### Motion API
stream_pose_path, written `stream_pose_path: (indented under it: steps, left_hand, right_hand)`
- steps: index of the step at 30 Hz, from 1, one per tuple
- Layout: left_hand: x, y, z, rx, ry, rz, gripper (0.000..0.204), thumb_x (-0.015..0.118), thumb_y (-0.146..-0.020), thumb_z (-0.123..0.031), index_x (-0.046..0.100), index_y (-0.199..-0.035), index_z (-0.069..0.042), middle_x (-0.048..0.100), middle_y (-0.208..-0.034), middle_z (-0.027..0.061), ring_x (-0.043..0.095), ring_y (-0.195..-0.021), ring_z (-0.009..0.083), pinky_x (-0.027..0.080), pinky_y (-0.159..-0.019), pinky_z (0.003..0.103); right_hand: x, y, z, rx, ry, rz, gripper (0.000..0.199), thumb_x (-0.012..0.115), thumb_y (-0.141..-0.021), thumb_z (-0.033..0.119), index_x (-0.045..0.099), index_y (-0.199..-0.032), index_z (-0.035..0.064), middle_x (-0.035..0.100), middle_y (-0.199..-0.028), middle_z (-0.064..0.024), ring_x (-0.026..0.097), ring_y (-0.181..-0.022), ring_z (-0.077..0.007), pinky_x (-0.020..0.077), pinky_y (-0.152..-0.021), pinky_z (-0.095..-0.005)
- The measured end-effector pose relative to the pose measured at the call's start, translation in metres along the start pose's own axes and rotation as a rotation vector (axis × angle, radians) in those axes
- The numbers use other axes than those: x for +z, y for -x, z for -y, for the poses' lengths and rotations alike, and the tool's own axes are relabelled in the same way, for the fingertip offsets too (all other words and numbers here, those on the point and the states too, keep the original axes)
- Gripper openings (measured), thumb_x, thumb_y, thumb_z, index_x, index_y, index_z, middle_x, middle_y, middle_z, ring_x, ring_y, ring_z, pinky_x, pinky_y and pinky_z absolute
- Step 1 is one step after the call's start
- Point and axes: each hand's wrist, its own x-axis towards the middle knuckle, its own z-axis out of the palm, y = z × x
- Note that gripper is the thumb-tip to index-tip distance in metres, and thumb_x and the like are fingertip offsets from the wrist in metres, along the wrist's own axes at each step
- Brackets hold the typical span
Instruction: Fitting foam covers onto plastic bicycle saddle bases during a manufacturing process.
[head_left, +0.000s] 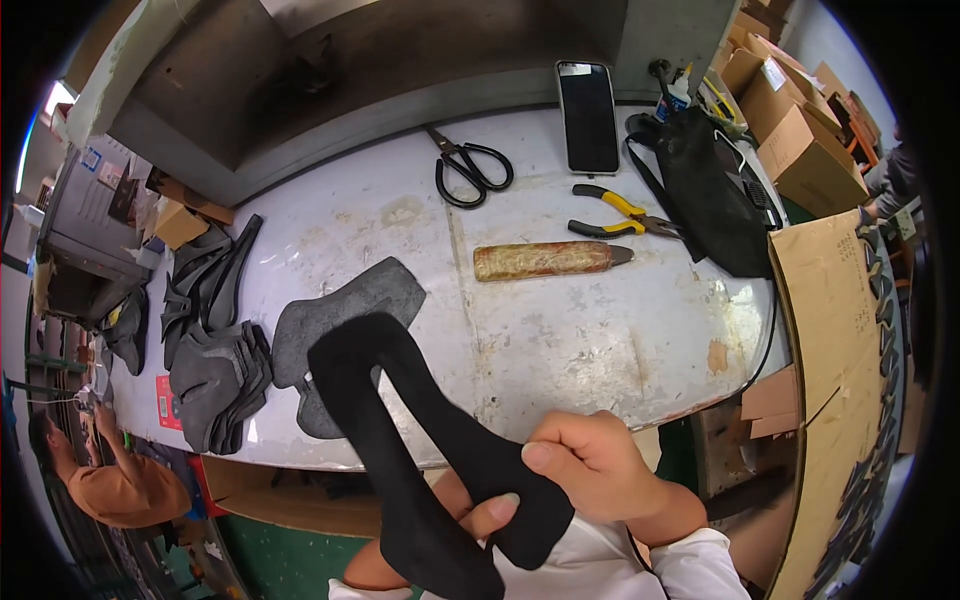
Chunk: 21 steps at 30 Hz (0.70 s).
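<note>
Both hands hold a long, forked black piece of material (478, 440), raised in front of the near edge of a worn white counter (590, 345). The left hand (483, 510) reaches behind one arm of the fork, its thumb pressed on the front of the other; its remaining fingers are mostly hidden. The right hand (600, 468) pinches that same arm's outer edge, thumb on top and fingers curled. Just beyond, partly covered from view, flat grey pieces (350, 308) lie on the counter. Toward its middle rests a tape-wrapped tool (543, 261), dark tip pointing to the right edge. Toward the left edge are a stack of grey pieces (222, 385) and dark curved strips (208, 285). Along the far edge are black-handled scissors (472, 172) and a phone (589, 120); toward the far right corner, yellow-and-black pliers (622, 210) lie near a black bag (710, 190). Past the left edge is another person (130, 490) in an orange-brown top.
</note>
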Motion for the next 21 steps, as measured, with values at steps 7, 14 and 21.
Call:
stream_pose_path:
  steps: [7,14,21]
  left_hand:
    - [0.028,0.02,0.009,-0.094,0.297,-0.323,0.066,0.062,-0.08,-0.005,0.038,-0.141,0.003,0.051,-0.137,0.0158,0.046,-0.129,0.0206,0.036,-0.108,0.035]
    - [-0.002,0.013,-0.01,-0.176,0.188,0.007,0.046,0.06,-0.092,-0.014,0.047,-0.132,0.005,0.061,-0.113,0.0098,0.054,-0.108,0.0132,0.04,-0.093,0.029]
    - [0.01,-0.006,-0.019,-0.111,-0.23,-0.01,0.076,0.069,-0.09,-0.011,0.018,-0.143,0.007,0.059,-0.069,0.0057,0.054,-0.063,0.0089,0.043,-0.056,0.027]
  right_hand:
    - [0.003,-0.005,-0.019,-0.09,0.199,0.04,0.021,0.056,-0.099,0.016,0.061,-0.086,0.0005,0.056,-0.067,0.0016,0.049,-0.059,-0.0048,0.0401,-0.053,-0.0237]
    - [0.007,-0.001,-0.02,0.1,-0.249,-0.028,0.026,0.058,-0.099,0.019,0.057,-0.081,0.0006,0.053,-0.068,-0.0001,0.046,-0.058,-0.006,0.0374,-0.051,-0.025]
    - [-0.012,-0.005,-0.005,-0.237,0.196,-0.075,0.024,0.074,-0.088,0.016,0.062,-0.074,-0.0003,0.055,-0.06,0.004,0.046,-0.051,-0.0039,0.0343,-0.045,-0.0224]
